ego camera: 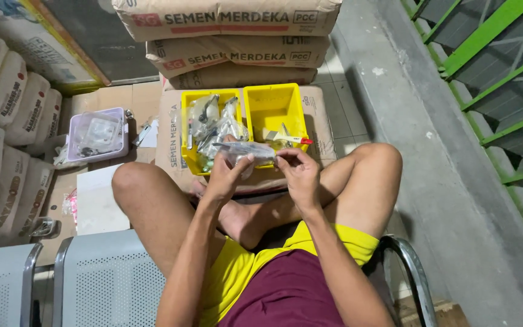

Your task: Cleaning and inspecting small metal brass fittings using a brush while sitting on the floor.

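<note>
Nearest my lens I see the maroon shorts (286, 297) and yellow shirt hem, with the perforated metal bench (107, 284) at lower left, where I start my sweep. Up the left side white sacks (1, 109) are stacked against the wall, and beside them a pale lilac tray (98, 134) holds clear wrapped bits. Moving in, my left hand (228, 172) is closed around one end of a small clear plastic packet (246, 151), fingers curled under and thumb on top. The packet sits between both hands, just in front of the two yellow bins (243, 121), which rest on a flat brown cement sack (171, 136); the left bin is full of similar packets, the right nearly bare. My right hand (298, 172) pinches the packet's other end narrowly with its fingertips. I judge the packet light, the film thin, soft and rather slippery, with hard small metal parts inside that shift the weight; holding it at the two ends, on the film just beyond the contents, looks safest. Farther right run a grey concrete ledge (407, 91) and a green railing (491, 60).
</note>
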